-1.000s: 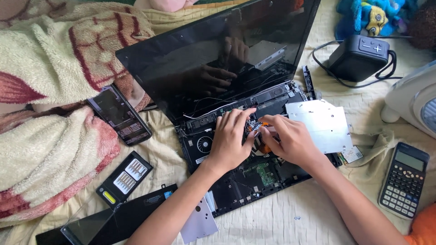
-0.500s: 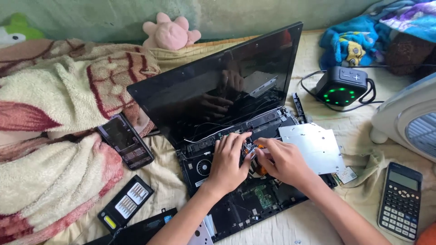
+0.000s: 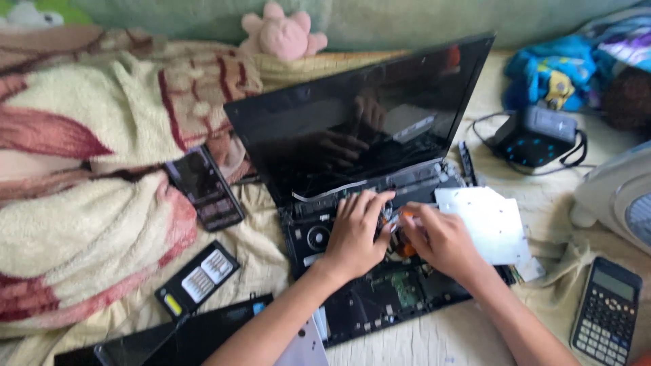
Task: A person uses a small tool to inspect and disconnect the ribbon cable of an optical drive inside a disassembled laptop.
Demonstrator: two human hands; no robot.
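Head view, left hand (image 3: 356, 237), right hand (image 3: 441, 240) on glossy black opened laptop (image 3: 352, 135)

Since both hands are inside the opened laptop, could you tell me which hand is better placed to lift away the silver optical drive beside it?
Probably the right hand: it lies next to the silver optical drive, nearly touching its edge. The left hand rests farther off, over the opened laptop base.

The laptop screen (image 3: 366, 122) is glossy black and shows reflections. The blanket (image 3: 88, 203) at the left looks like soft, fluffy cloth. The white drive (image 3: 485, 224) looks like matt metal.
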